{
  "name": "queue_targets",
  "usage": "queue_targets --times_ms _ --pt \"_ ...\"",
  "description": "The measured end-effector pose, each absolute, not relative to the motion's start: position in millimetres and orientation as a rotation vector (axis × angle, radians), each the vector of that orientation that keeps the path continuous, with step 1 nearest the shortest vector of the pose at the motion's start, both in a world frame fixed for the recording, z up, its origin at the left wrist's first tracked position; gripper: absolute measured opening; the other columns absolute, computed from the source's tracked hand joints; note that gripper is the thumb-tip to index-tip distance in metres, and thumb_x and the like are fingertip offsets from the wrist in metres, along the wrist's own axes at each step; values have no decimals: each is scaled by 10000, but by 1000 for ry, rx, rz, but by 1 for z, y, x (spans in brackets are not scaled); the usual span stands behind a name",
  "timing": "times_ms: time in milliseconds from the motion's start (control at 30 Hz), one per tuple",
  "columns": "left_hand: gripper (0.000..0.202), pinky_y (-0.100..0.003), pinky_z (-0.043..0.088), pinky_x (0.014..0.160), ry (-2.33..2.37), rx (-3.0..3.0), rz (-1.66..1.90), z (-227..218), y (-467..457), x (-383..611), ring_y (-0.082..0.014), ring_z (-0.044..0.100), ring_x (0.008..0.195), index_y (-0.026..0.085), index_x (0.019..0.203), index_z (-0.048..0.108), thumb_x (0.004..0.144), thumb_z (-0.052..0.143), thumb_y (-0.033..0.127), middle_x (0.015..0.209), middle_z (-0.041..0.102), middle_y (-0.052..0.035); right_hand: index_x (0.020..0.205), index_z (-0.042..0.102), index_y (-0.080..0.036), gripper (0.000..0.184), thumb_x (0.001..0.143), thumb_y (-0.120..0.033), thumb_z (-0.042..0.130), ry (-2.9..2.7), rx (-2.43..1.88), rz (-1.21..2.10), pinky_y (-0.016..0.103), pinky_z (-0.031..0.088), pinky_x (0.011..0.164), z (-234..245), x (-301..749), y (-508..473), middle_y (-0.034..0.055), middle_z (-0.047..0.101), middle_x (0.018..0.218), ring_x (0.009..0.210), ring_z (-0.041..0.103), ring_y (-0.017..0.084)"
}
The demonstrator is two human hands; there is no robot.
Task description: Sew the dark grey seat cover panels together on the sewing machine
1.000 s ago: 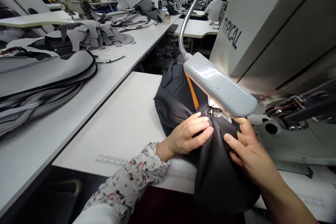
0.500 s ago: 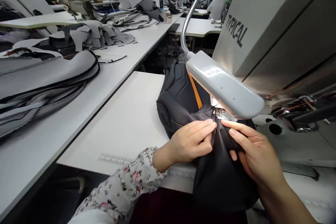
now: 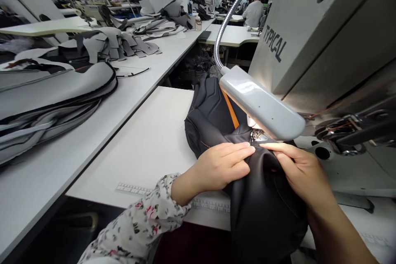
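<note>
A black leatherette seat cover with orange stitching and an orange strip is bunched on the sewing table, its edge running under the steel presser foot. My left hand lies on the material just before the foot, fingers together and pressing down. My right hand grips the fold from the other side, its fingertips almost meeting my left fingers. The needle area is partly hidden behind the grey lamp head.
The grey sewing machine head, marked TYPICAL, fills the right side. A white sewing table with a stuck-on ruler lies left. Stacks of grey seat pieces cover a long bench. A co-worker sits far back.
My hands have drawn closer together at the presser foot. My right hand has moved up and left, flattening onto the fold, and the material below now hangs smoother.
</note>
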State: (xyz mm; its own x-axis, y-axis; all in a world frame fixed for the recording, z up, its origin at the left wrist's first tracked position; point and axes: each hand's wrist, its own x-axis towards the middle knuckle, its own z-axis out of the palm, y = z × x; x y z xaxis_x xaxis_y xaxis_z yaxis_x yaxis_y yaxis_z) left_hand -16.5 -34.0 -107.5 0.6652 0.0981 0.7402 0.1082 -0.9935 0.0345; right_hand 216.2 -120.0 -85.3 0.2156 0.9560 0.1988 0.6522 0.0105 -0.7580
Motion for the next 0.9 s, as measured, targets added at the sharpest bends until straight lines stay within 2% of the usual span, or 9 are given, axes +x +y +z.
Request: queue_targets --times_ms 300,567,900 --pt "374 -324 553 1089 -205 -2928 -1126 -92 -30 -15 -212 682 1266 161 914 687 1101 363 172 1304 740 -71 962 834 -365 302 874 -347 545 -1397 -1714 440 309 596 825 -93 218 -112 -61 814 1042 992 770 210" --pt "370 -315 565 1067 -217 -2902 -1184 -96 -34 -14 -201 682 1253 162 878 678 1103 385 184 1288 747 -62 971 836 -355 322 879 -354 527 -1400 -1679 465 402 546 977 -98 221 -110 -46 814 1043 1013 755 237" --pt "366 -317 572 1077 -158 -2952 -1172 -94 -29 -13 -211 681 1256 147 887 683 1100 387 176 1299 742 -84 977 840 -341 297 881 -330 559 -1364 -1655 463 339 573 908 -102 222 -113 -39 816 1039 997 763 218"
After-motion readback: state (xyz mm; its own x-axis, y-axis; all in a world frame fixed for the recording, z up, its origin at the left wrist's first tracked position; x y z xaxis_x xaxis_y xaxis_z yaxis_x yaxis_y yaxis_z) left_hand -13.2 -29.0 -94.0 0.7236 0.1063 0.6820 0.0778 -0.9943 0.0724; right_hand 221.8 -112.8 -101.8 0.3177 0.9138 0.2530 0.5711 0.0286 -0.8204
